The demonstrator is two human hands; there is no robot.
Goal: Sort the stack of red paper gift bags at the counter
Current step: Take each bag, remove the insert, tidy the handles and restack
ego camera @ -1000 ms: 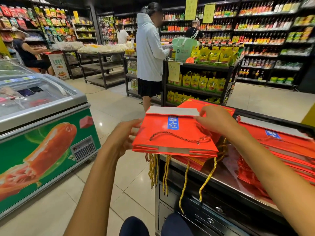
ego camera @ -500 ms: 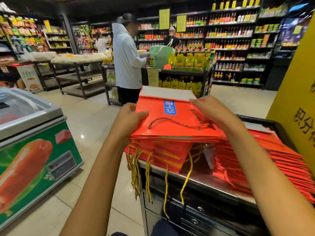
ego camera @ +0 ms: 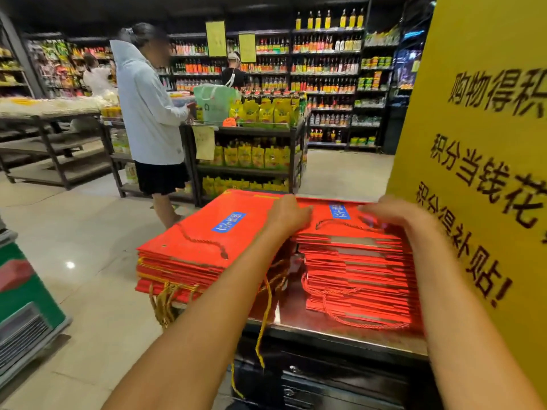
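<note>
A yellow sign (ego camera: 473, 161) walls the right stack (ego camera: 355, 270); bare counter (ego camera: 296, 309) separates both stacks.

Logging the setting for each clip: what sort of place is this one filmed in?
Most likely a supermarket or grocery shop, at a counter. Tall dark shelves lined with sauce bottles fill the back wall, a black rack of yellow pouches stands in the aisle, and a yellow printed paper sign stands beside the counter.
</note>
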